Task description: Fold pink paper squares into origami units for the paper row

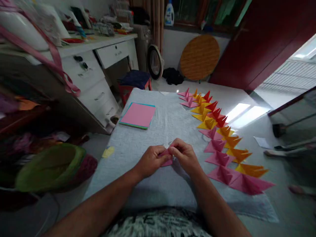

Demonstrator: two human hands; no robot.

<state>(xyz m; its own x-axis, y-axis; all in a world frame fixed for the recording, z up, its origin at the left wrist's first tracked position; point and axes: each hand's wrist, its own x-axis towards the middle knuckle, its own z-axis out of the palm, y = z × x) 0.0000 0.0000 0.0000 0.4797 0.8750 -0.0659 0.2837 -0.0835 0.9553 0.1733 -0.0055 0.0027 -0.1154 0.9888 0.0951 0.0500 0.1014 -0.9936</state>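
Note:
A small folded piece of pink paper (167,162) is pinched between my two hands, low over the cloth-covered table. My left hand (152,160) grips its left side, thumb on top. At its upper right edge, my right hand (184,154) closes thumb and fingertips on the paper. Much of the paper is hidden behind the fingers. Farther off to the left lies a stack of square paper (138,115), pink on top with blue and green edges showing. Along the right side of the table stand rows of folded paper cranes (219,158) in pink, yellow and red.
Pale cloth covers the table (158,131). A blue-topped stool (135,79) stands beyond its far left corner. White desk drawers (96,95) and a green-lined basket (51,168) are on the left. A round wooden tabletop (199,56) leans on the back wall.

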